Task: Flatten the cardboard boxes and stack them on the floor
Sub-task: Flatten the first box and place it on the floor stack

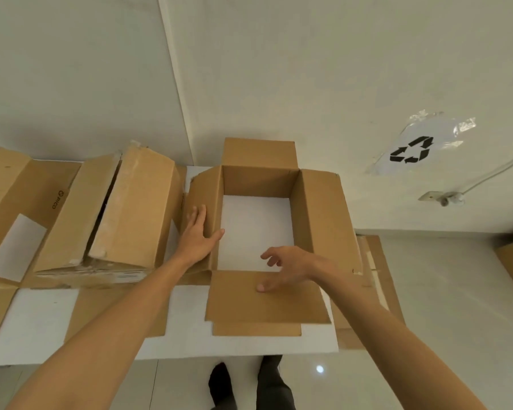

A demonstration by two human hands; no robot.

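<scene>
While three cardboard boxes sit on the white worktop (pixel 184 344), the open box (pixel 261 184) at frame centre has four flaps spread. Your left hand (pixel 197 236) lies flat with straight fingers on its left flap, and your right hand (pixel 288 266), loosely spread, touches the near flap (pixel 249 306). A taped box (pixel 116 214) lies centre-left and an opened one (pixel 9 190) far left.

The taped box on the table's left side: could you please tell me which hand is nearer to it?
Left. The left hand rests on the open box's left flap, right beside the taped box. The right hand hovers over the open box's near flap, farther away.
</scene>
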